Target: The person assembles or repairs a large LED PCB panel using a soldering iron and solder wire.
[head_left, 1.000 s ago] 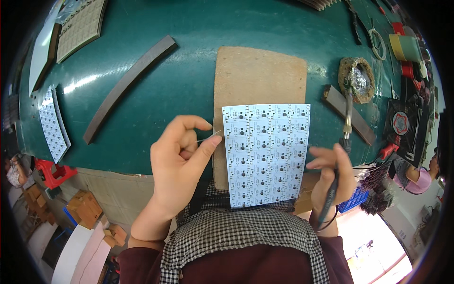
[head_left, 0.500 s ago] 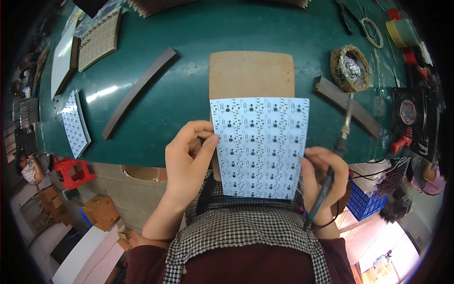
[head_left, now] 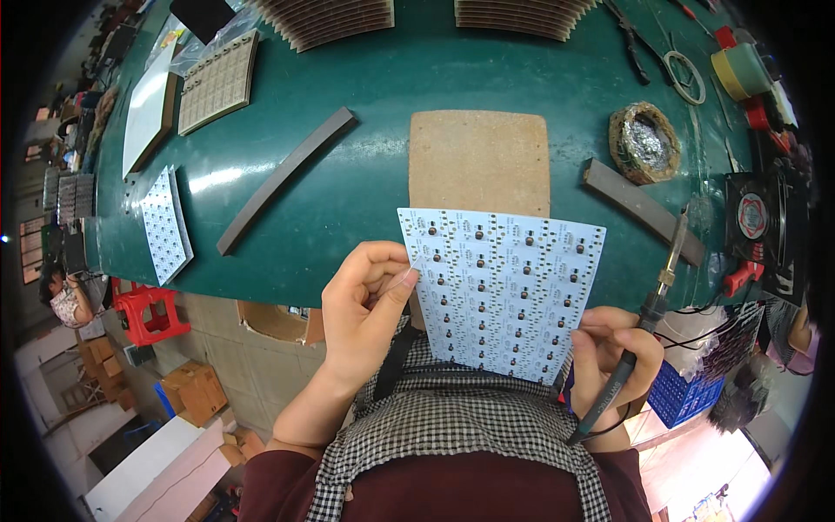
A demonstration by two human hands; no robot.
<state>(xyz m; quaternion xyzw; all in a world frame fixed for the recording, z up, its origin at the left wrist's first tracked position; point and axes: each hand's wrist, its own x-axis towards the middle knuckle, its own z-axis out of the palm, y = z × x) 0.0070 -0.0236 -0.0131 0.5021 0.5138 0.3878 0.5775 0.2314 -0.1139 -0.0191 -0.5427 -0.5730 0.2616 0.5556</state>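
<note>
A white circuit board [head_left: 500, 291], covered with rows of small dark components, is held tilted in front of my checked apron. My left hand [head_left: 364, 309] pinches its left edge between thumb and fingers. At the right edge, the thumb and fingertips of my right hand [head_left: 613, 357] touch the board. The same hand also grips a soldering iron [head_left: 651, 313], its metal tip pointing up and away from the board. Beyond the circuit board a plain tan wooden board [head_left: 478, 161] lies on the green table [head_left: 365, 196], partly covered by it.
Grey bars [head_left: 283, 183] lie on both sides. A round holder [head_left: 644, 143] with silvery contents stands at right, near pliers [head_left: 633, 48] and a dark fan [head_left: 752, 217]. More circuit boards [head_left: 167, 228] rest at left. Slatted stacks [head_left: 326, 19] stand at the back.
The whole view has shifted, so the table things sit farther right and lower. The circuit board has turned slightly clockwise and tilted, still between both hands. The soldering iron stays in my right hand.
</note>
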